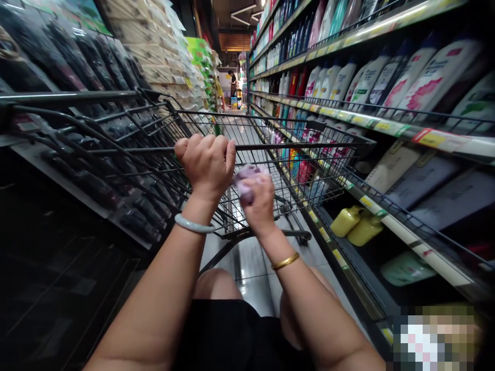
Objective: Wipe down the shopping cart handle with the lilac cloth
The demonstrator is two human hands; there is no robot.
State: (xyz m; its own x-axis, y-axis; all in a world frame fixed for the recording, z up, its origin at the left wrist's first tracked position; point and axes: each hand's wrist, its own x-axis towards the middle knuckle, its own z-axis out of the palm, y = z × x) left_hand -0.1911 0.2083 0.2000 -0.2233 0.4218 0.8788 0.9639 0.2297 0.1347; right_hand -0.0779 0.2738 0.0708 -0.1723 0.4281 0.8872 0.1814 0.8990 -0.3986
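Grey tiles made up the floor [249, 263], shiny in patches, running down a narrow aisle to a brighter far end, where a person [233, 82] stood. Tall shelves [390, 125] lined the right side, with price tags along their front edges. White bottles [429, 77] stood in a row behind the wire lip of one shelf, boxes [396, 167] lay on the shelf under it, and two yellow bottles [358, 224] sat lower, near a front edge. On the left were dark packs [85, 56], then beige packs [154, 56] stacked high, and green packs [199, 64] beyond.

The cart [282, 167] took up most of the aisle's width, its right edge near the shelves. Dark rails crossed in front of the dark packs; whether they belonged to the cart could not be told.

The left hand [207, 159] had its fingers clenched round the cart's handle [301, 147], near the middle of the bar. The right hand [261, 201] had its fingers closed on a crumpled purple cloth [245, 178], blurred, just below the handle; whether it touched the cart could not be told.
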